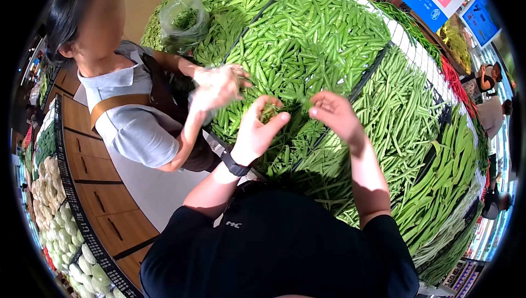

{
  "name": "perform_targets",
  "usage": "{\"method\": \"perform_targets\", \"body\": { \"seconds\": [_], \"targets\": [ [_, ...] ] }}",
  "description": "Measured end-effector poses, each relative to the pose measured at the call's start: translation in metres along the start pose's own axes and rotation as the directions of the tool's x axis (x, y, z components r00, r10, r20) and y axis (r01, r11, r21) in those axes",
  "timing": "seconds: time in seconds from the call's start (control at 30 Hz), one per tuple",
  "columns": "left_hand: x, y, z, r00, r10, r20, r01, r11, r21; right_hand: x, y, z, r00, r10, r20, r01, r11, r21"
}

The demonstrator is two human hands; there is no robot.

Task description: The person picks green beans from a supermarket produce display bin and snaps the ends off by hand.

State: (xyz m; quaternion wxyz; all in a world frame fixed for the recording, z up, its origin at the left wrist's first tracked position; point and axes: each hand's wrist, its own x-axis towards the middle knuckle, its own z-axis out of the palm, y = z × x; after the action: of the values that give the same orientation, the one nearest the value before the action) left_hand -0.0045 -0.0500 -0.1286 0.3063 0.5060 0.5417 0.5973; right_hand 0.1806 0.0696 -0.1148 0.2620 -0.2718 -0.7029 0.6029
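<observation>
Both my hands are over the display of green pea pods (307, 35), close to its near edge. My left hand (261, 129), with a dark watch on the wrist, has its fingers curled around some thin green stems or leaves. To the right, my right hand (335, 112) has its thumb and forefinger brought near each other, by a small blurred green bit. What lies between those fingertips is too small to name. Below and between my hands is a pile of leafy green pods (285, 152).
A co-worker (134, 100) in a grey shirt and apron stands at the left, their blurred hands close to my left hand. A plastic bag (185, 21) of greens rests on the display. Long green beans (383, 106) and broad flat beans (438, 177) lie at the right, behind dark dividers.
</observation>
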Motion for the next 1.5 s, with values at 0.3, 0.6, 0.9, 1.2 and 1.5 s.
{"method": "perform_targets", "body": {
  "seconds": [0.3,0.6,0.9,1.2,1.5],
  "targets": [
    [-0.008,0.008,-0.008,0.933,0.078,0.352,-0.196,0.929,0.314,-0.034,-0.027,0.034,0.965,-0.052,0.258,0.152,0.910,-0.387],
    [-0.025,0.042,-0.030,0.890,0.051,0.453,-0.138,0.977,0.160,-0.058,-0.039,0.067,0.955,-0.173,0.241,0.270,0.843,-0.465],
    [-0.031,0.060,-0.036,0.865,0.111,0.489,-0.209,0.966,0.150,-0.060,-0.054,0.070,0.912,-0.335,0.235,0.404,0.835,-0.374],
    [-0.030,0.070,-0.039,0.759,0.121,0.640,-0.221,0.972,0.079,-0.070,-0.052,0.065,0.866,-0.401,0.299,0.491,0.796,-0.354],
    [-0.037,0.086,-0.045,0.704,0.129,0.698,-0.182,0.983,0.002,-0.073,-0.066,0.067,0.766,-0.526,0.369,0.635,0.708,-0.310]
  ]
}}
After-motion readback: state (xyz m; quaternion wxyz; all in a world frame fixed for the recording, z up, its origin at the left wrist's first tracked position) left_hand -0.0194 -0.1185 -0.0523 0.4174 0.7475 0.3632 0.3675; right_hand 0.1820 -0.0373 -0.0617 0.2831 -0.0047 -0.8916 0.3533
